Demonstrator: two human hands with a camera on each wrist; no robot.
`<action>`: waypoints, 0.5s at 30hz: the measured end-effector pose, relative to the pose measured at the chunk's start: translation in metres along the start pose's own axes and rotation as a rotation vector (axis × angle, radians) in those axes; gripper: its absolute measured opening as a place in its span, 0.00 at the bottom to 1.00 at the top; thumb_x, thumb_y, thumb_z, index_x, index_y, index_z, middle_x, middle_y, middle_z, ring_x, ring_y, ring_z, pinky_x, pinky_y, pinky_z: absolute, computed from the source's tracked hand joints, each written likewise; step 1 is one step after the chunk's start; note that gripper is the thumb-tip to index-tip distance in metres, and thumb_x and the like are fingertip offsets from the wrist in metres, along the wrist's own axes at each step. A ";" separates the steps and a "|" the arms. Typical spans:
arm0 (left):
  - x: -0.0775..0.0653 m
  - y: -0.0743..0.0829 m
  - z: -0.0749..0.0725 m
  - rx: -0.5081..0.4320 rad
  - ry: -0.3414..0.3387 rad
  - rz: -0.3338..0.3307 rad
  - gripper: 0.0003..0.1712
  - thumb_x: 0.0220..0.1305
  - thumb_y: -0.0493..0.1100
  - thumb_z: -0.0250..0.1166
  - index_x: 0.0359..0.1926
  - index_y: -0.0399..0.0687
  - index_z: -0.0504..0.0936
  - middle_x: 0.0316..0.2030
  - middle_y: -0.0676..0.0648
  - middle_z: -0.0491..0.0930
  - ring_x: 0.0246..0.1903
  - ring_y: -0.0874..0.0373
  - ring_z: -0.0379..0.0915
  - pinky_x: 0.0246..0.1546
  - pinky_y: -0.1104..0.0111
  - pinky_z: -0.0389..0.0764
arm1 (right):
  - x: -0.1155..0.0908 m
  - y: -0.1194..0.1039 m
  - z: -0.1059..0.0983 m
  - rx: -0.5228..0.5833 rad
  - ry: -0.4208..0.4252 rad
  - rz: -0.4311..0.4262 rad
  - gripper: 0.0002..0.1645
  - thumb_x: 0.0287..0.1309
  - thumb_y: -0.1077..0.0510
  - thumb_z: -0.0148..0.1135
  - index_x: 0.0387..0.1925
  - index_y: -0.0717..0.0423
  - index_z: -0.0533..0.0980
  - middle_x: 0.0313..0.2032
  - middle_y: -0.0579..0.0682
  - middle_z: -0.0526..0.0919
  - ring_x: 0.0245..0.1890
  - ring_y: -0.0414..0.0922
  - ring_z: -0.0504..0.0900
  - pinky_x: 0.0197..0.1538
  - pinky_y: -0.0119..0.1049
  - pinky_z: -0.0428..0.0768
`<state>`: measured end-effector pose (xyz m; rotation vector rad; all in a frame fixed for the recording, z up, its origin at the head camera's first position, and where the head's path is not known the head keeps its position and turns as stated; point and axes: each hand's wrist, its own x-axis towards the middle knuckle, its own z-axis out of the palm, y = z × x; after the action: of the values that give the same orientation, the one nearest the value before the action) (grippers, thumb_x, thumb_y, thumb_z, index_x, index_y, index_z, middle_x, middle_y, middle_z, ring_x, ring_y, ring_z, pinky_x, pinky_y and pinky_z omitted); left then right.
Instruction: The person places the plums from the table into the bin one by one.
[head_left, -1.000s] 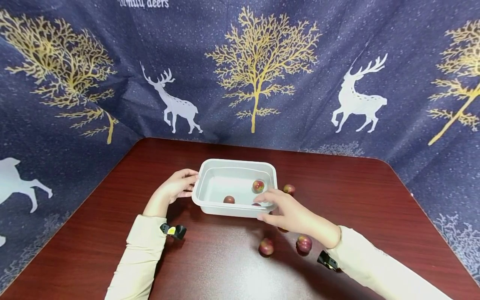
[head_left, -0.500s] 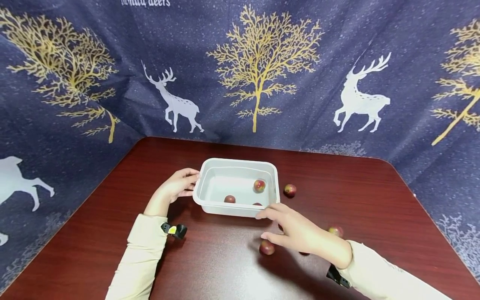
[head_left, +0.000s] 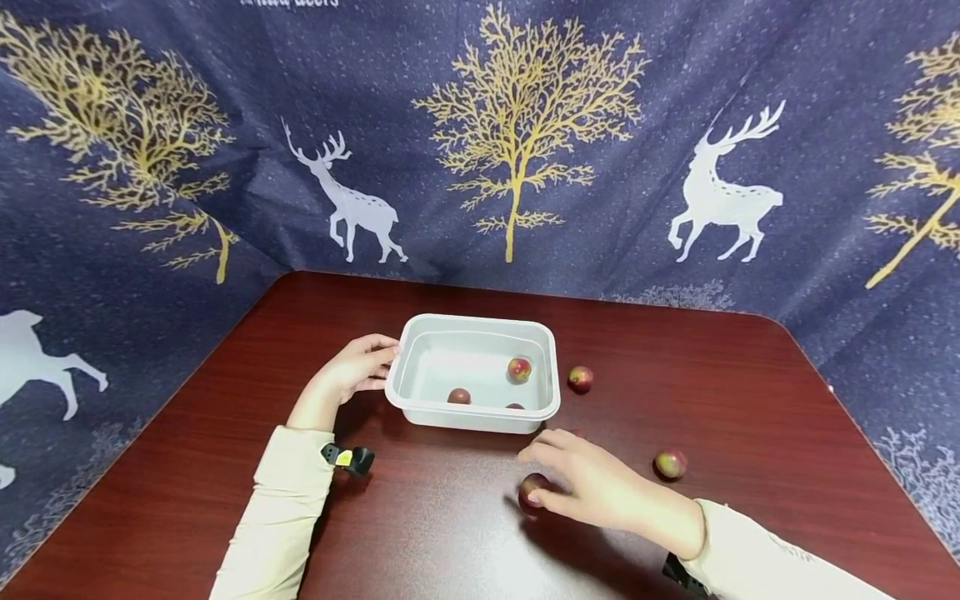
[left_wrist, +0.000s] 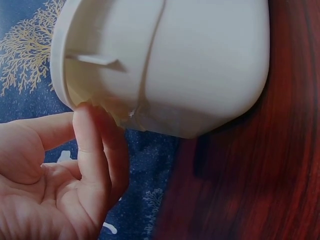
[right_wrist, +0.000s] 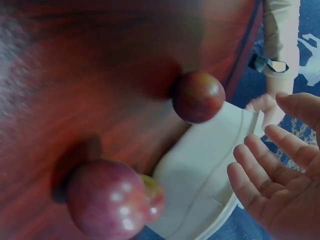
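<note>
A white plastic container (head_left: 472,419) stands mid-table with a few plums in it, one of them a red and yellow plum (head_left: 519,369). At its left end my left hand (head_left: 358,371) holds the rim, its fingertips partly hidden under the lip in the left wrist view. My right hand (head_left: 592,479) hovers over the table in front of the container, fingers spread and slightly bent. Nearest to it is a dark red plum (head_left: 531,483), partly covered by the thumb in the head view. The right wrist view shows that plum (right_wrist: 198,97) apart from the fingers.
One plum (head_left: 581,378) lies right of the container, another plum (head_left: 671,463) farther right. A larger-looking plum (right_wrist: 106,200) overlaps one more in the right wrist view. Behind the dark red table (head_left: 720,367) hangs a blue cloth (head_left: 450,200) with deer and trees.
My right hand has drawn back from the container's front right corner toward the near plum. The left hand and container stay nearly still.
</note>
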<state>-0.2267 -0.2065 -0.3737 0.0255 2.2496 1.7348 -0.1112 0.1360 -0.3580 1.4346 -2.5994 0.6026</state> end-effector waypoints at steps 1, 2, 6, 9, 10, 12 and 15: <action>0.000 0.000 0.000 0.001 -0.002 0.001 0.24 0.70 0.41 0.51 0.61 0.28 0.62 0.37 0.47 0.76 0.30 0.64 0.76 0.33 0.73 0.81 | -0.001 0.000 0.002 -0.004 0.003 -0.007 0.17 0.50 0.59 0.68 0.44 0.54 0.77 0.41 0.45 0.78 0.42 0.39 0.76 0.46 0.34 0.77; 0.000 0.000 0.000 0.002 -0.003 0.000 0.25 0.70 0.41 0.51 0.61 0.28 0.62 0.37 0.47 0.76 0.30 0.64 0.76 0.33 0.73 0.81 | -0.002 0.000 0.003 -0.008 0.003 -0.009 0.17 0.50 0.59 0.68 0.44 0.53 0.77 0.40 0.45 0.78 0.42 0.38 0.76 0.46 0.34 0.77; 0.001 0.000 -0.001 0.005 -0.004 -0.006 0.25 0.71 0.41 0.51 0.62 0.29 0.62 0.38 0.47 0.76 0.30 0.65 0.76 0.34 0.73 0.81 | -0.006 0.000 0.008 -0.022 -0.010 -0.005 0.17 0.49 0.59 0.69 0.43 0.52 0.77 0.40 0.44 0.77 0.42 0.37 0.75 0.46 0.33 0.78; 0.000 0.000 -0.001 0.008 -0.004 -0.007 0.25 0.71 0.41 0.50 0.62 0.29 0.62 0.38 0.47 0.75 0.30 0.65 0.76 0.34 0.73 0.81 | -0.008 0.000 0.012 -0.040 -0.016 -0.012 0.17 0.48 0.58 0.69 0.42 0.51 0.76 0.39 0.44 0.76 0.41 0.38 0.76 0.45 0.33 0.78; 0.000 0.000 -0.001 0.010 -0.003 -0.009 0.25 0.71 0.42 0.50 0.62 0.29 0.62 0.38 0.47 0.75 0.30 0.65 0.76 0.34 0.73 0.81 | -0.008 0.000 0.013 -0.046 -0.017 -0.015 0.18 0.48 0.58 0.70 0.43 0.51 0.76 0.39 0.43 0.76 0.42 0.38 0.76 0.45 0.34 0.78; 0.000 0.000 -0.001 0.014 -0.001 -0.009 0.25 0.72 0.42 0.50 0.62 0.29 0.62 0.38 0.46 0.75 0.30 0.64 0.76 0.34 0.73 0.81 | -0.009 0.000 0.014 -0.060 -0.022 -0.019 0.18 0.48 0.57 0.70 0.43 0.51 0.77 0.39 0.43 0.77 0.42 0.39 0.76 0.45 0.34 0.78; 0.000 -0.001 -0.001 0.014 0.001 -0.011 0.24 0.72 0.41 0.50 0.62 0.29 0.62 0.38 0.46 0.75 0.30 0.64 0.76 0.35 0.73 0.81 | -0.009 -0.001 0.017 -0.070 -0.037 -0.013 0.20 0.49 0.57 0.70 0.45 0.52 0.77 0.41 0.43 0.78 0.44 0.40 0.77 0.46 0.35 0.78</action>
<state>-0.2270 -0.2076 -0.3741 0.0146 2.2589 1.7136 -0.1036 0.1362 -0.3757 1.4533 -2.6090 0.4833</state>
